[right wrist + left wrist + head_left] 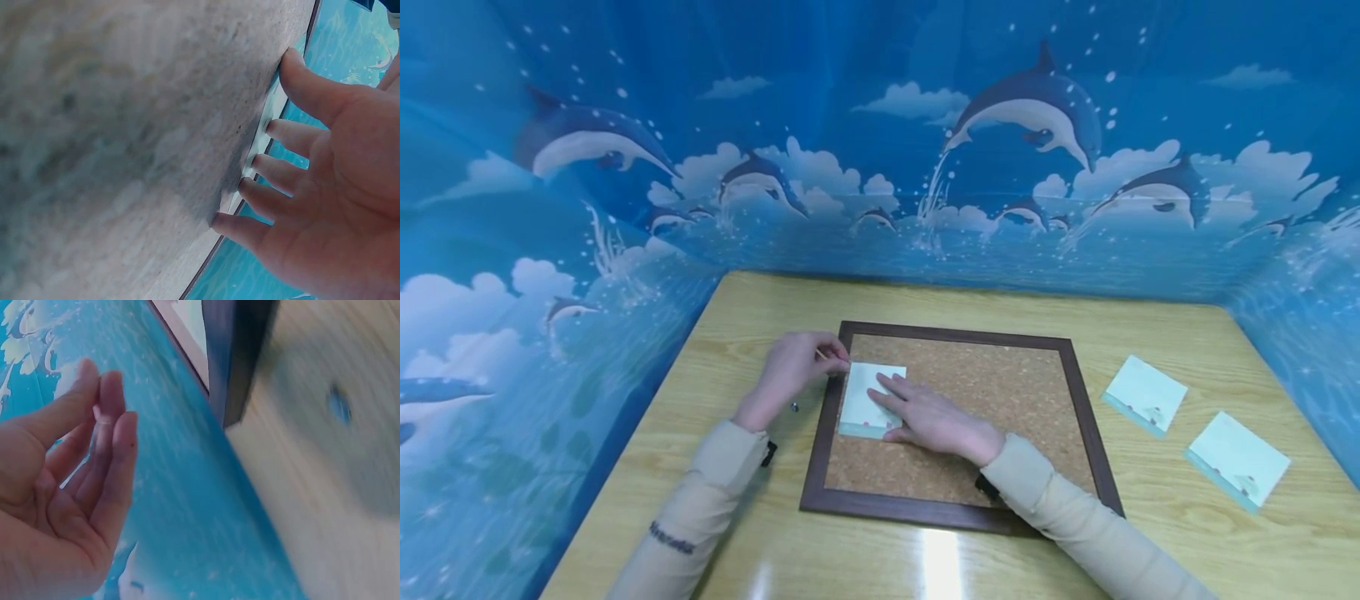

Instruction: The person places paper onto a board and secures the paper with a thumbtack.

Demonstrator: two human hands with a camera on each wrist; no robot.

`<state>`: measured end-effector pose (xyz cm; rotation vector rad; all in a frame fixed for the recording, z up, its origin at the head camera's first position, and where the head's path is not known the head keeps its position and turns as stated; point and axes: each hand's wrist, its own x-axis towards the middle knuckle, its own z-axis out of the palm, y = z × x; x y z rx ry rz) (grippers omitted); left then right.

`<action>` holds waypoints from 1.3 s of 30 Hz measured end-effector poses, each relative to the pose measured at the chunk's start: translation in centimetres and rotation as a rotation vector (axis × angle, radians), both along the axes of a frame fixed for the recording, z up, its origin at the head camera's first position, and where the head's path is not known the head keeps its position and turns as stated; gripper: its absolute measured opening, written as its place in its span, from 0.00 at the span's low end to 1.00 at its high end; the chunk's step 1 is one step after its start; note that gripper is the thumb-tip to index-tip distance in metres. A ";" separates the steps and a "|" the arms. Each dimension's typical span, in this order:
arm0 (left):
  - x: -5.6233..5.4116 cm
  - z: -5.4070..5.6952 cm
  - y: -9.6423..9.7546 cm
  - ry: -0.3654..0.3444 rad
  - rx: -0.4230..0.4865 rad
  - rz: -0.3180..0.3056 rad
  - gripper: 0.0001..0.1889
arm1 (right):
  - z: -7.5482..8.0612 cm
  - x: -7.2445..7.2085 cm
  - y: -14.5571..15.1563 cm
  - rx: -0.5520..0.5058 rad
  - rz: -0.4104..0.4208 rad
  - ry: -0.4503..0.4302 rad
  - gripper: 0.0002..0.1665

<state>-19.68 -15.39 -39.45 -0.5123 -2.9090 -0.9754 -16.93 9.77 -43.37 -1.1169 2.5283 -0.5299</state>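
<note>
A pale note sheet [859,400] with a darker green lower edge lies on the left part of a dark-framed cork board [992,400]. My right hand [936,419] rests on the sheet with spread fingers; in the right wrist view its fingertips [257,161] touch the paper. At the sheet's top left corner is my left hand [801,362], its thumb and index fingertip pinched together over the frame's left side. Whatever tiny thing sits between them is hidden by the fingertips. In the left wrist view the left hand's [75,469] other fingers are loosely bent.
Left of the board a small bluish shiny thing [794,407] lies on the wooden table [760,525]; it is blurred in the left wrist view. Two more note sheets, one farther back [1145,394] and one nearer [1238,460], lie at the right. A dolphin-print curtain [865,242] surrounds the table.
</note>
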 end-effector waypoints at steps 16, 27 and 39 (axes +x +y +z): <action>-3.1 -2.7 4.0 -0.282 0.166 0.064 0.06 | -0.3 -0.2 -0.1 0.014 0.006 0.007 0.41; -4.1 -2.7 4.7 -0.365 0.024 0.064 0.06 | -0.3 -0.2 0.1 0.005 0.020 0.043 0.41; -5.8 -2.7 5.0 -0.438 -0.129 0.019 0.06 | -0.4 -0.1 0.1 0.001 0.035 0.060 0.42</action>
